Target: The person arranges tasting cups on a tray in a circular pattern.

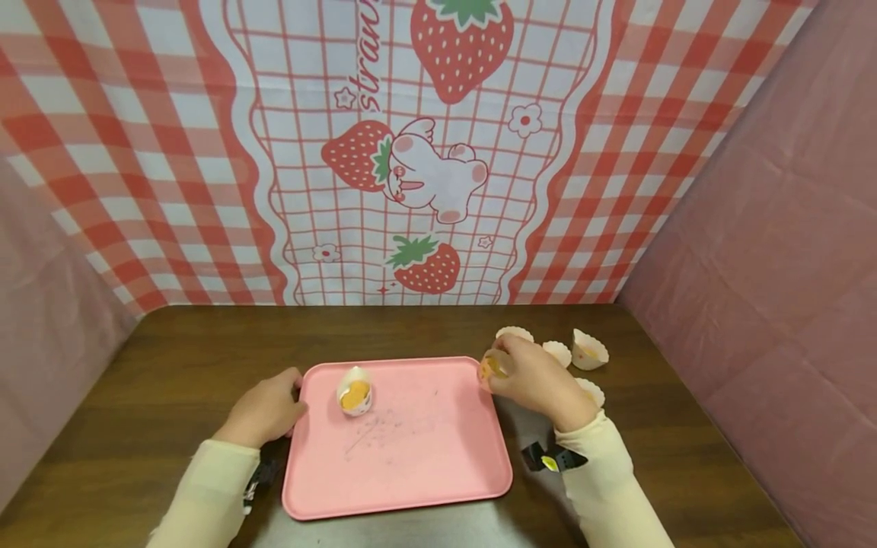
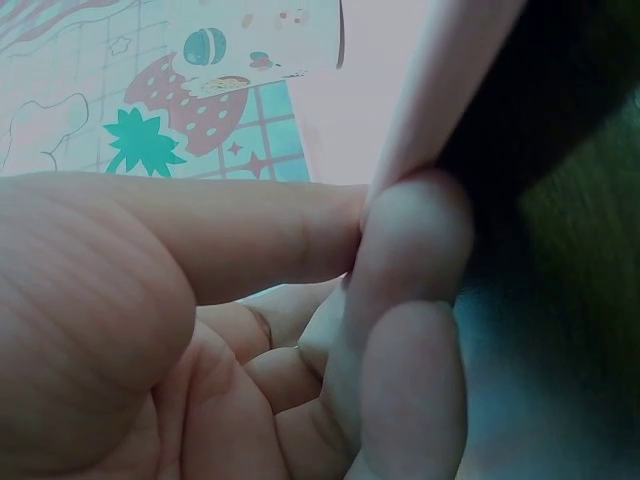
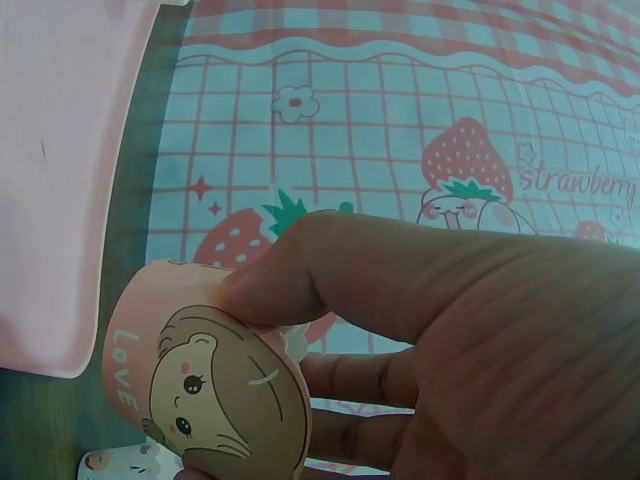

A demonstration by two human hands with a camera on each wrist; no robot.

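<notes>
My left hand [image 1: 270,407] pinches the left rim of a pink tray [image 1: 438,434], thumb and forefinger meeting at the edge in the left wrist view. On the tray's back left stands a paper baking cup [image 1: 354,392] with a yellow-orange filling; its printed side [image 2: 265,45] shows in the left wrist view. My right hand [image 1: 537,377] grips a pink paper baking cup [image 3: 210,370] by its side. This cup bears a cartoon girl and the word LOVE. It overlaps the tray's back right corner in the head view, with orange-yellow filling showing inside.
Right of the tray stand several more paper baking cups [image 1: 590,351] with wavy rims, some partly hidden behind my right hand and wrist. The brown wooden table [image 1: 137,426] ends against a strawberry-patterned cloth [image 1: 438,266]. Pink cloth [image 1: 747,266] hangs on the right.
</notes>
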